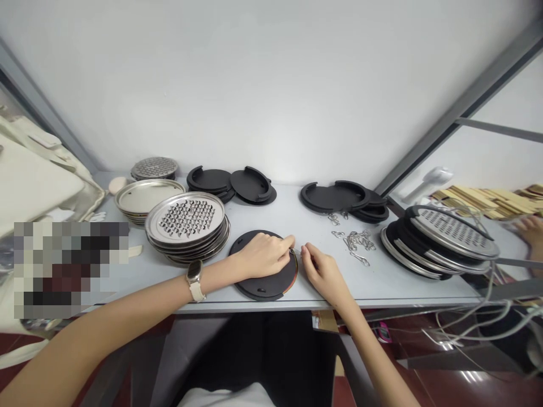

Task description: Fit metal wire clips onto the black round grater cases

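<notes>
Black and round, a disc (271, 281) lies near the front edge of the pale worktop (377, 282), an orange-red line curving along its right rim. Of the two hands, the left (263, 254) rests across the disc, fingers bent toward that rim; whether they grip anything I cannot tell. The right hand (321, 270) sits just beside the disc, fingers curled in and drawn together in a narrow pinch on a small, shiny clip (296, 251). The clip spans the little gap between both sets of fingertips; its exact shape is too small to make out. A watch (195, 273) with a pale strap is on the left wrist.

Left of the disc stands a stack of metal graters (186, 219), with pale round lids (150, 195) behind it and another grater (154, 168) farther back. Black holders (210, 180) lie near the wall (271, 85), and more black trays (335, 196) lie to the right. In front of these trays is a loose heap of wire clips (357, 242). A stack of graters and black pieces (445, 240) leans unevenly at the right end. Beyond it are wood strips (483, 200) and, at the picture's edge, another person's hand (532, 230).
</notes>
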`<state>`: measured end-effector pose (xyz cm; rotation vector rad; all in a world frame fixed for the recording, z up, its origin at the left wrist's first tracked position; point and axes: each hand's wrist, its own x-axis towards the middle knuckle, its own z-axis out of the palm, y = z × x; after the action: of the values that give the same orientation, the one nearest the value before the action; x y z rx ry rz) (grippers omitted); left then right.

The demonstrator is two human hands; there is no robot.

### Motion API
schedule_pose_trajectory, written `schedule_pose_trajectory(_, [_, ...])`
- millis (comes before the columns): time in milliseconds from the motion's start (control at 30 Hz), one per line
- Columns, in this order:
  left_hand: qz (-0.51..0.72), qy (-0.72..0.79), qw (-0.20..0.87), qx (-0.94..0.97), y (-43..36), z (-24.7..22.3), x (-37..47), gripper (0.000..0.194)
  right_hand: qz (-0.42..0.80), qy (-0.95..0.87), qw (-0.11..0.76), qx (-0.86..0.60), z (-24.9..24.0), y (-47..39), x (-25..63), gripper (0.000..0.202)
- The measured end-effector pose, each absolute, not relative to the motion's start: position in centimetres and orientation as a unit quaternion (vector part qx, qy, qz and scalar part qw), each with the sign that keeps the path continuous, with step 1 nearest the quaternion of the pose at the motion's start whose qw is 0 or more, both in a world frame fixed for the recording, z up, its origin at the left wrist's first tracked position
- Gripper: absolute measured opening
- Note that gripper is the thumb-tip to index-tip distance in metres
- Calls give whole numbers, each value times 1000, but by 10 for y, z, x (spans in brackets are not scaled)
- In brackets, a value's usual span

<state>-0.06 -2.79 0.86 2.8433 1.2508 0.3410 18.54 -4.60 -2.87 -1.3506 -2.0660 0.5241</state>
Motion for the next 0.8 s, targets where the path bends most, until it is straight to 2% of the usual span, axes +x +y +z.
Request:
schedule_pose_trajectory(267, [127, 476, 24, 870, -29, 9, 0, 18, 217, -775, 311, -505, -27, -46, 185, 28])
schedule_pose_trajectory(467, [130, 437, 25, 890, -29, 10, 0, 14, 236, -777, 305, -498, -26, -47, 186, 22])
schedule_pose_trajectory(800, [132, 391, 28, 911, -32, 10, 0, 13, 192, -813, 260, -485, -22, -47, 185, 24])
